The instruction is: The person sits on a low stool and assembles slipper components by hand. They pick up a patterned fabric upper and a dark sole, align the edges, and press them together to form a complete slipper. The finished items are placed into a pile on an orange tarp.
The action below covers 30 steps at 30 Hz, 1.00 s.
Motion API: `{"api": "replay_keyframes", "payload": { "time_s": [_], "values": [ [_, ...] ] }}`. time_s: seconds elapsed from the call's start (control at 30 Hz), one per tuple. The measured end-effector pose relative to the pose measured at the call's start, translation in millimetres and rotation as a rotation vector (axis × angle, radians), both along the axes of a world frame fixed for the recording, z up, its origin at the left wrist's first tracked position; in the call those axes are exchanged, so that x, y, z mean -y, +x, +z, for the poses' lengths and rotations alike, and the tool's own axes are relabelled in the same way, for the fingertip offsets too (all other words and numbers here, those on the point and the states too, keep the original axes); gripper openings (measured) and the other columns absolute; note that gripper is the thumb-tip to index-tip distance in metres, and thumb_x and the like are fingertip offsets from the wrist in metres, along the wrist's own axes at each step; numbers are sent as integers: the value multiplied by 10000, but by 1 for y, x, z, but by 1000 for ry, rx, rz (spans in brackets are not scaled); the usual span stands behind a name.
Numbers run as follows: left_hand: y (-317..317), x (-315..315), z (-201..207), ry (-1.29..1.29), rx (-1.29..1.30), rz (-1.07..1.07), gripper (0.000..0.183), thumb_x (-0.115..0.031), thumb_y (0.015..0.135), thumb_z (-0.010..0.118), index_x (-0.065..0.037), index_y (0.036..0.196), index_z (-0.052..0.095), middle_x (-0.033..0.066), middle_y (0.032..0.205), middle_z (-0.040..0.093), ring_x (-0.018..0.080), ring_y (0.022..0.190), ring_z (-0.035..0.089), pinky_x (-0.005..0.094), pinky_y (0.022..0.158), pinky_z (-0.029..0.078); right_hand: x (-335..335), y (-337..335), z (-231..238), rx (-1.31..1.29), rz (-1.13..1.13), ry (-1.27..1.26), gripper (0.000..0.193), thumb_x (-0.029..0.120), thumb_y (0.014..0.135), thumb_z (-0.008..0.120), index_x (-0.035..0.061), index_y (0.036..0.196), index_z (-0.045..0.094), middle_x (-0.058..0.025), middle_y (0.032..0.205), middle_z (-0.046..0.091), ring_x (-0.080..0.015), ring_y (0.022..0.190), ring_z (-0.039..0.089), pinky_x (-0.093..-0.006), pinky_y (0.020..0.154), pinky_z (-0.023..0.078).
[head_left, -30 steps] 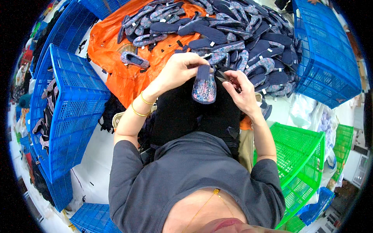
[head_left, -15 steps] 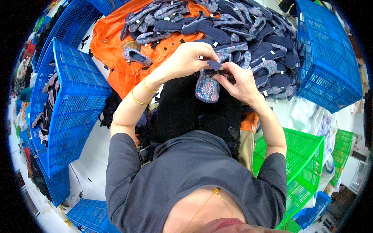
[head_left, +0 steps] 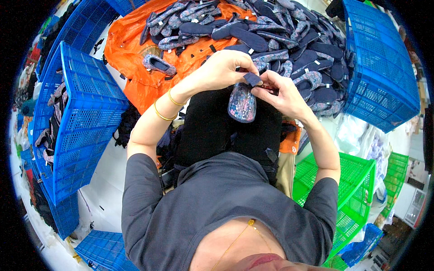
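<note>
A slipper [head_left: 242, 105] with a shiny blue and pink floral upper hangs toe toward me above my black-clad lap. My left hand [head_left: 226, 70] is closed on its far end, fingers and thumb pinching beside a small flap of navy fabric [head_left: 252, 79]. Close by on the right, my right hand [head_left: 284, 94] is closed too, thumb and fingers at the same end of the slipper. Something thin, dark and reddish shows between those fingers, too small to make out. Whether the flap belongs to the slipper is hidden by the fingers.
Beyond my hands a large heap of similar slippers [head_left: 253, 39] lies partly on an orange plastic sheet [head_left: 129, 49]. One slipper [head_left: 159, 64] sits apart on the sheet. Blue crates [head_left: 92, 122] stand at left, another blue crate [head_left: 379, 63] at right, a green crate [head_left: 334, 180] nearer me.
The slipper has shifted slightly toward me, its toe tilting a little. My right hand has moved slightly outward along the flap, and the flap has turned. My left hand stays almost in place.
</note>
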<state>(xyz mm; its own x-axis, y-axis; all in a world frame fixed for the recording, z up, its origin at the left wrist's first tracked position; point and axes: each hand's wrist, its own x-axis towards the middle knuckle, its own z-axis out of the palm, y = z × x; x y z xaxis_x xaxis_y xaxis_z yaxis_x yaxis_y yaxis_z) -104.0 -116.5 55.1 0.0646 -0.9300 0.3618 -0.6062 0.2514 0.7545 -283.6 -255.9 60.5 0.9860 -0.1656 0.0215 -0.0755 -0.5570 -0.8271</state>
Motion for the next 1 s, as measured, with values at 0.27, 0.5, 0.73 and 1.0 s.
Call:
{"api": "replay_keyframes", "payload": {
  "time_s": [0.27, 0.5, 0.73, 1.0],
  "values": [
    [-1, 0, 2, 29, -25, -2, 158, -108, 798, 699, -17, 927, 686, 83, 869, 674, 194, 815, 646, 294, 745, 501, 5, 1, -6, -16, 21, 120, 290, 245, 850, 720, 3, 943, 591, -18, 697, 576, -71, 616, 496, -253, 565, 422],
    [-1, 2, 0, 20, -34, -13, 152, -109, 802, 697, -17, 923, 688, 85, 868, 677, 193, 825, 649, 296, 753, 501, 4, 2, -2, -25, 36, 172, 258, 212, 858, 713, 1, 940, 589, -5, 733, 589, -54, 647, 502, -240, 582, 426],
    [-3, 1, -5, -18, -32, 34, 112, -61, 819, 663, -12, 917, 688, 83, 876, 685, 186, 846, 655, 292, 764, 505, 3, -3, 0, -20, 15, -18, 195, 186, 876, 686, 14, 909, 600, -30, 742, 627, -81, 669, 565, -261, 612, 471],
    [43, -70, -10, 311, 546, 373, 417, -251, 758, 765, 10, 1059, 645, 143, 1064, 655, 281, 1025, 613, 343, 874, 487, -14, -32, -2, -133, -109, 449, 593, 73, 761, 759, 70, 1270, 454, 43, 932, 520, -19, 689, 424, -194, 588, 358]
  ]
}}
